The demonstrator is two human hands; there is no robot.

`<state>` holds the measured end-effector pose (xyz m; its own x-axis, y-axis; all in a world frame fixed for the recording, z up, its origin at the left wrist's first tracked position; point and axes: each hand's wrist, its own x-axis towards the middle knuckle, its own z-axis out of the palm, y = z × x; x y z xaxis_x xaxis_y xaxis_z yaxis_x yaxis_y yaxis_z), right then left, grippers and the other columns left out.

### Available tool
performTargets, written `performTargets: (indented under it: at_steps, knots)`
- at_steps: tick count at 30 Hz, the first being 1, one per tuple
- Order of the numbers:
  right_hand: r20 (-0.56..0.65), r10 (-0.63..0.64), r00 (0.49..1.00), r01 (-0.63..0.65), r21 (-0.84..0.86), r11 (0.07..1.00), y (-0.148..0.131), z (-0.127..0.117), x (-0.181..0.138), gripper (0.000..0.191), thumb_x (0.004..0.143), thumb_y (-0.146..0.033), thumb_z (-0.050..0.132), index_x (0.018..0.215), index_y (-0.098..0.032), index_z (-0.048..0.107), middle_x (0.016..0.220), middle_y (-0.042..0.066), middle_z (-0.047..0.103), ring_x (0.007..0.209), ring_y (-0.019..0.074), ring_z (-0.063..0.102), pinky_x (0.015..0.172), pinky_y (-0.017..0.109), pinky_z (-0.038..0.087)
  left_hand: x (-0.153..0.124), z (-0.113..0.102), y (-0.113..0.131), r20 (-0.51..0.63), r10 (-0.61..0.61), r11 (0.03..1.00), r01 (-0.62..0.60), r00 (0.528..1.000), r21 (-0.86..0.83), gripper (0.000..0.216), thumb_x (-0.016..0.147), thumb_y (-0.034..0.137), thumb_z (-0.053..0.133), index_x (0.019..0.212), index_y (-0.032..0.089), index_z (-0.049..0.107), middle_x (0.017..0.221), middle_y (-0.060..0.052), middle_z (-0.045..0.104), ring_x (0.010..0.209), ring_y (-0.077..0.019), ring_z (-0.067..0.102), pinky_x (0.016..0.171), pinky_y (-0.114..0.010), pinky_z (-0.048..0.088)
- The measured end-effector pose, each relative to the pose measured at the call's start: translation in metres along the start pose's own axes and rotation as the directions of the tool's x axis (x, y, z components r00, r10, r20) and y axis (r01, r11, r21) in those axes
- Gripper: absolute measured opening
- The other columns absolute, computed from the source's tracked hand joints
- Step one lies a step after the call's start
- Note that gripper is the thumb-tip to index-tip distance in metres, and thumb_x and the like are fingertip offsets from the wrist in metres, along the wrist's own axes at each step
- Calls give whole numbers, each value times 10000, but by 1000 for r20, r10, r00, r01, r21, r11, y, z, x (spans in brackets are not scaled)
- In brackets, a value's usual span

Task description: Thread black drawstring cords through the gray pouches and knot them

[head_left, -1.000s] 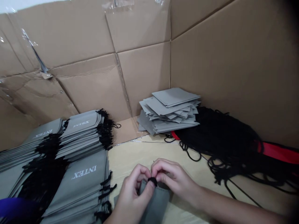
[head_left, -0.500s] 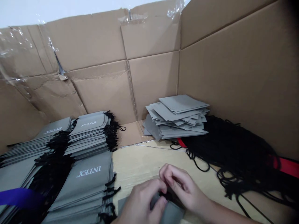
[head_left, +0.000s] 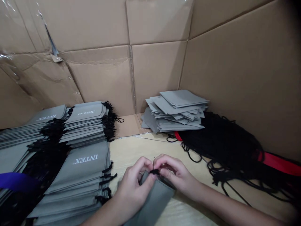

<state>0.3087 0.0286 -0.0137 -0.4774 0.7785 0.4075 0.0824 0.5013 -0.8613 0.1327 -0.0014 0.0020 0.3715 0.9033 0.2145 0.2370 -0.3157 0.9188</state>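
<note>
Between my two hands is a grey drawstring pouch (head_left: 154,201), tilted, with its stitched top edge towards the fingers. A black cord (head_left: 154,171) is bunched at that edge. My left hand (head_left: 135,185) is closed, its thumb and fingers pinching the pouch beside the cord. My right hand (head_left: 176,172) is closed too, with the thumb and forefinger pressed on the cord from the other side. The two hands nearly meet at the fingertips. The lower end of the pouch runs out of the frame behind my left forearm.
Stacks of grey pouches (head_left: 82,160) printed INTEX, with black cord ends, stand at the left by a blue strip (head_left: 18,181). Plain grey pouches (head_left: 183,98) are piled at the back. Black cords (head_left: 225,141) lie in a heap at the right over a red strip (head_left: 282,164). Cardboard walls (head_left: 160,62) enclose the table.
My hands have risen with the pouch, so that more of it shows. The fingertips have come together at the black cord. The view has tipped down a little.
</note>
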Motion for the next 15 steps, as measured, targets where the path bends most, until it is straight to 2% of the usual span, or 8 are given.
performTargets:
  at_steps: [4, 8, 15]
  knots:
    - [5, 32, 999, -32, 57, 998, 1, 0, 1, 249, 845, -422, 546, 797, -182, 591, 781, 32, 583, 745, 158, 554, 667, 267, 428, 1, 0, 2, 17, 1, 1000, -1, 1000, 11, 19, 830, 204, 491, 823, 192, 478, 725, 37, 474, 620, -92, 405, 550, -190, 299]
    - [35, 67, 997, -71, 110, 991, 0, 3, 0, 265, 810, -445, 584, 848, -183, 579, 801, 27, 560, 738, 152, 540, 636, 256, 428, 1, -1, 1, 5, -14, 999, 14, 1000, -32, 17, 834, 184, 459, 832, 198, 470, 732, 36, 493, 653, -98, 445, 578, -189, 323]
    - [-88, 162, 983, -142, 197, 970, 1, 10, -2, 171, 787, -341, 640, 781, -182, 580, 809, 23, 601, 753, 143, 564, 672, 255, 445, 0, -1, -6, -70, -44, 996, 49, 997, 72, 23, 817, 192, 468, 828, 204, 451, 696, 51, 471, 572, -90, 413, 530, -195, 310]
